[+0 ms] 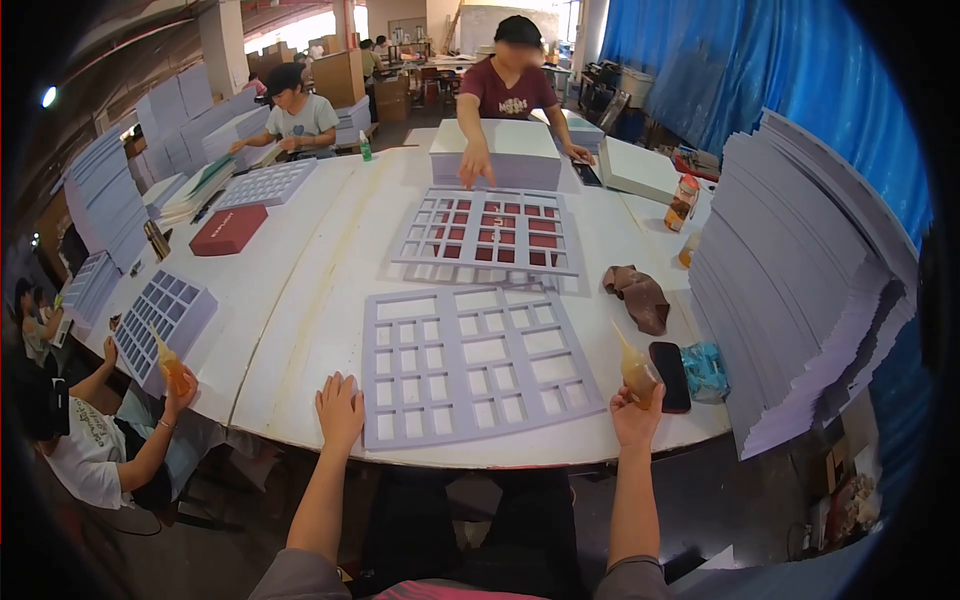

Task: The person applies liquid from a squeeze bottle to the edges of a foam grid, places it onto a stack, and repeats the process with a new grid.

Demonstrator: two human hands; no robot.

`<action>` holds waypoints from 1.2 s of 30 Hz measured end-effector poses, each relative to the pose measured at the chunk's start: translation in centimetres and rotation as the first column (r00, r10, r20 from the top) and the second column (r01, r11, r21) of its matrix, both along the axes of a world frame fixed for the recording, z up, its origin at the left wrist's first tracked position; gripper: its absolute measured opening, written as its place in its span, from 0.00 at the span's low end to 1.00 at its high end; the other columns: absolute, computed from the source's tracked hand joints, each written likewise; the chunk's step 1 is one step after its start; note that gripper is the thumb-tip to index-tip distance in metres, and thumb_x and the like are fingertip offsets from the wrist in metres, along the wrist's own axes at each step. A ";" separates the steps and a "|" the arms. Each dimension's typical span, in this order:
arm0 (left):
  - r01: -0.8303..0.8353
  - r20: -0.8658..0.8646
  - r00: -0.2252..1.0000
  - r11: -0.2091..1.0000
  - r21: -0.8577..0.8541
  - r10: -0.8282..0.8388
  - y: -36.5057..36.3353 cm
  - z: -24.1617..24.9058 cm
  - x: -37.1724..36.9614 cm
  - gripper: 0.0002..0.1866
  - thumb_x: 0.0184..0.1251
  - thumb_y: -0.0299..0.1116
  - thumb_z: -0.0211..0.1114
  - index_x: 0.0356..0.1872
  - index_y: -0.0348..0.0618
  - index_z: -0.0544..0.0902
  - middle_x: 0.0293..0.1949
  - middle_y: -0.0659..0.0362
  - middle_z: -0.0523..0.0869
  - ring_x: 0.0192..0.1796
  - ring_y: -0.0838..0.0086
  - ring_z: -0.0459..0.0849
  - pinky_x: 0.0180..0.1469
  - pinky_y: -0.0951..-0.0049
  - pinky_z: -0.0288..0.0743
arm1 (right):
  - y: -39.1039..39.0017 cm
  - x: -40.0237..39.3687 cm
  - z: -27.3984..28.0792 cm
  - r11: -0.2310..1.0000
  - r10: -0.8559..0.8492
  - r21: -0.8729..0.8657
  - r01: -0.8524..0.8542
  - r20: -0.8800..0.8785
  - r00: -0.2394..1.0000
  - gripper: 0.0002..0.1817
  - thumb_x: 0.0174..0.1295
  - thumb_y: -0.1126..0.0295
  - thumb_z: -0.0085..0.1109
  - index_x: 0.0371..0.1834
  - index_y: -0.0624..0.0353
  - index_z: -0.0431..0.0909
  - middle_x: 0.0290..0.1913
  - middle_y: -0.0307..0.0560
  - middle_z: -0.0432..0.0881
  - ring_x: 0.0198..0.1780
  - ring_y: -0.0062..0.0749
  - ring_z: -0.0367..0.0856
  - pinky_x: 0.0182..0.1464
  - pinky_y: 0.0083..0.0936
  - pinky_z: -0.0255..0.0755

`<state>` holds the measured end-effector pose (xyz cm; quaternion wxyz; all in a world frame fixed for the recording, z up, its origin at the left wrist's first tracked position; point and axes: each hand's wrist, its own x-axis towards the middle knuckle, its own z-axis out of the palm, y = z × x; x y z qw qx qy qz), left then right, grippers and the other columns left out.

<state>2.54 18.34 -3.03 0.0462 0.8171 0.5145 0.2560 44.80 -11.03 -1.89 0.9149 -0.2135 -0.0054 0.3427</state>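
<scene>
A pale lilac cardboard grid with many cut-out windows [478,362] lies flat on the white table [300,300] right in front of me. My left hand [340,410] rests palm down at the table's near edge, touching the grid's near left corner. Over at the grid's near right corner, my right hand [637,415] grips a small glue bottle with amber liquid [636,368], its nozzle pointing up and left. A second grid [490,232] lies further away with dark red showing through its windows.
A person across the table presses a hand on the far grid beside a white stack [496,152]. A brown rag [640,297], a black phone [670,375] and a tall stack of lilac sheets [800,280] are at right. At left, another person holds a bottle near a grid tray [160,322].
</scene>
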 end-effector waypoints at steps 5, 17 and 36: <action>0.000 0.001 1.000 1.000 0.004 0.000 -0.1 0.1 0.0 0.20 0.62 0.38 0.57 0.55 0.45 0.75 0.62 0.49 0.70 0.67 0.55 0.62 0.68 0.48 0.49 | 0.0 -0.3 0.4 1.000 -0.012 0.007 0.012 -0.023 1.000 0.25 0.58 0.47 0.59 0.48 0.57 0.76 0.40 0.47 0.79 0.35 0.30 0.76 0.37 0.24 0.68; 0.002 -0.007 1.000 1.000 0.011 -0.002 -0.2 0.1 0.0 0.20 0.64 0.41 0.55 0.55 0.46 0.75 0.60 0.49 0.72 0.66 0.56 0.64 0.67 0.51 0.51 | 0.1 -0.1 0.5 1.000 -0.011 -0.026 0.011 -0.011 1.000 0.25 0.58 0.47 0.59 0.45 0.57 0.76 0.36 0.45 0.78 0.34 0.29 0.75 0.36 0.24 0.68; 0.004 0.109 0.994 0.968 -0.250 0.024 -0.6 0.5 0.6 0.23 0.56 0.46 0.61 0.53 0.51 0.77 0.66 0.54 0.65 0.71 0.60 0.55 0.69 0.42 0.36 | 0.0 0.0 0.4 1.000 -0.006 -0.006 0.006 -0.015 1.000 0.24 0.57 0.47 0.60 0.45 0.56 0.76 0.37 0.43 0.78 0.35 0.29 0.75 0.36 0.25 0.69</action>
